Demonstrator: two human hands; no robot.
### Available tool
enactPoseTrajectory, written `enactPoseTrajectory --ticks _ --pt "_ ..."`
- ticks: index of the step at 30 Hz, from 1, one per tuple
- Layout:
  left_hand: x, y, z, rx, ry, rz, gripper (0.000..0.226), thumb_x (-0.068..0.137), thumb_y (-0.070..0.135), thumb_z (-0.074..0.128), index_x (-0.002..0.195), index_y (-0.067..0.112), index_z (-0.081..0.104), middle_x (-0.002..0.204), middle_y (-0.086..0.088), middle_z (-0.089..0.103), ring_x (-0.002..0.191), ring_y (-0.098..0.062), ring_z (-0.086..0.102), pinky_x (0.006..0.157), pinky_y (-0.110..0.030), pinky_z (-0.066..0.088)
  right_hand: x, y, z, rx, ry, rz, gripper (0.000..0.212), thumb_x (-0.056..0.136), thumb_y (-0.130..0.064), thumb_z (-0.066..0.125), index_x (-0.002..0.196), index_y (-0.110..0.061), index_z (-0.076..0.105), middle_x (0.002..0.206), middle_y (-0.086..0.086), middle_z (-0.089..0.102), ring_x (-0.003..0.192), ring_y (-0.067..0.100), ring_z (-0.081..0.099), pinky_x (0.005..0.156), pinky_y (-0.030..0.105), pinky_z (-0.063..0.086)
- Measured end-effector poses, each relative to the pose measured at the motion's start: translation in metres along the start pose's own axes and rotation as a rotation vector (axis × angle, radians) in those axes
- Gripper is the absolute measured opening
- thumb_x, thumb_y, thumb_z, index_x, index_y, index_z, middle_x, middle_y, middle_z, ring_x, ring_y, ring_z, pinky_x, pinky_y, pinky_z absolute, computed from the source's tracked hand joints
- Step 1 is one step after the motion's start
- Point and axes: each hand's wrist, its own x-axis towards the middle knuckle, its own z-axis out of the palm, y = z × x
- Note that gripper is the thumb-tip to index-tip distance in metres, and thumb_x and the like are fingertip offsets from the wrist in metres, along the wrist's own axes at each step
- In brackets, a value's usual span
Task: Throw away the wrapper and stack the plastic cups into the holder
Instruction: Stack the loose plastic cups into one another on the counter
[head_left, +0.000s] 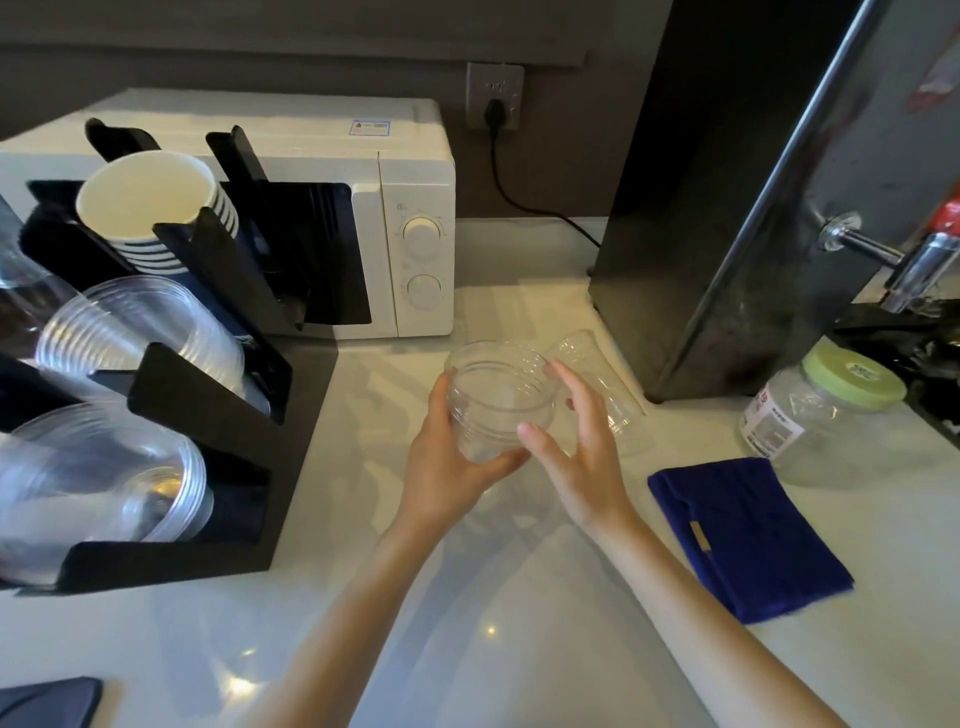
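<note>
Head view: left hand (447, 467) grips clear plastic cups (496, 400), mouth up toward camera, over mid-bench. Right hand (587, 457) open, fingers spread, fingertips at cups' right rim; contact unclear. Another clear cup (597, 379) lies on side just behind, near dark appliance (727, 197). Black cup holder (208, 410) at left edge of bench, stacks in slots. Blue cloth (748, 535) and jar (821, 410) toward right edge. White bench (493, 597) bare near front edge.

- We see a drinks counter or pantry: white counter (493, 597), microwave (332, 208).
- Cup holder (208, 405) with stacked cups (150, 208), steel dispenser tap (883, 260).
</note>
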Motion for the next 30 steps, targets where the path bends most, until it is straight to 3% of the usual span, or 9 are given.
enactPoseTrajectory --ticks 2,6,10,12,15,19,23,26,30 --pt "0.001 -0.002 0.000 0.010 0.009 -0.010 0.089 0.060 0.028 0.083 0.123 0.047 0.024 0.105 0.029 0.048 0.094 0.009 0.050 0.069 0.010 0.031 -0.002 0.010 -0.002 -0.045 0.006 -0.012 0.059 0.075 -0.054 0.048 0.131 -0.037 0.038 0.134 -0.021 0.041 0.129 -0.004 0.030 0.104 0.013 0.024" --pt "0.002 -0.008 0.000 0.021 0.012 -0.026 0.094 0.057 0.029 0.084 0.126 0.045 0.023 0.119 0.012 0.050 0.107 -0.007 0.050 0.075 0.007 0.033 0.005 0.021 -0.010 -0.174 0.053 -0.063 0.043 0.083 -0.059 0.037 0.116 -0.038 0.053 0.124 -0.015 0.051 0.123 -0.002 0.034 0.099 0.006 0.022" --pt "0.004 -0.010 0.001 0.029 -0.016 -0.037 0.103 0.056 0.031 0.085 0.137 0.037 0.021 0.130 0.006 0.050 0.113 -0.015 0.050 0.087 -0.018 0.037 0.027 0.014 -0.026 -0.207 0.183 -0.086 0.034 0.088 -0.037 0.040 0.091 -0.017 0.069 0.103 -0.006 0.059 0.107 0.007 0.047 0.091 0.009 0.033" --pt "0.005 -0.011 0.002 0.024 -0.016 -0.041 0.103 0.055 0.032 0.085 0.137 0.037 0.021 0.130 0.007 0.050 0.113 -0.015 0.050 0.089 -0.022 0.037 0.043 0.019 -0.033 -0.370 0.218 -0.074 0.031 0.084 -0.037 0.050 0.097 -0.013 0.065 0.103 0.001 0.063 0.106 0.016 0.049 0.091 0.021 0.039" --pt "0.006 -0.012 0.001 0.009 0.001 -0.047 0.102 0.055 0.033 0.085 0.135 0.037 0.023 0.128 0.005 0.053 0.114 -0.014 0.051 0.089 -0.022 0.037 0.061 0.034 -0.039 -0.696 0.098 0.139 0.062 0.076 -0.042 0.066 0.125 -0.010 0.046 0.126 0.012 0.055 0.119 0.034 0.044 0.096 0.041 0.037" --pt "0.007 -0.013 0.001 0.009 -0.002 -0.052 0.102 0.055 0.034 0.085 0.135 0.038 0.022 0.129 0.004 0.053 0.114 -0.016 0.051 0.089 -0.023 0.038 0.066 0.048 -0.040 -0.779 0.039 0.187 0.067 0.072 -0.039 0.068 0.126 -0.010 0.042 0.123 0.013 0.059 0.113 0.035 0.052 0.090 0.043 0.038" --pt "0.006 -0.011 0.001 0.001 0.004 -0.048 0.102 0.056 0.033 0.085 0.136 0.038 0.022 0.130 0.004 0.053 0.113 -0.016 0.051 0.088 -0.022 0.037 0.070 0.034 -0.045 -0.644 0.134 0.148 0.064 0.072 -0.036 0.073 0.124 -0.012 0.044 0.120 0.009 0.062 0.108 0.030 0.057 0.093 0.041 0.040" --pt "0.006 -0.008 0.002 -0.004 -0.002 -0.038 0.096 0.056 0.031 0.084 0.130 0.043 0.024 0.126 0.007 0.051 0.111 -0.013 0.049 0.084 -0.015 0.037 0.072 0.003 -0.050 -0.314 0.231 0.113 0.066 0.071 -0.036 0.074 0.125 -0.017 0.042 0.121 0.002 0.058 0.110 0.020 0.056 0.094 0.033 0.045" --pt "0.007 -0.005 0.005 0.006 -0.004 -0.026 0.098 0.056 0.031 0.084 0.133 0.042 0.024 0.120 0.012 0.050 0.108 -0.009 0.048 0.080 -0.010 0.033 0.071 -0.040 -0.053 0.043 0.363 0.061 0.067 0.074 -0.037 0.071 0.130 -0.022 0.036 0.121 0.004 0.057 0.106 0.015 0.059 0.093 0.033 0.049"
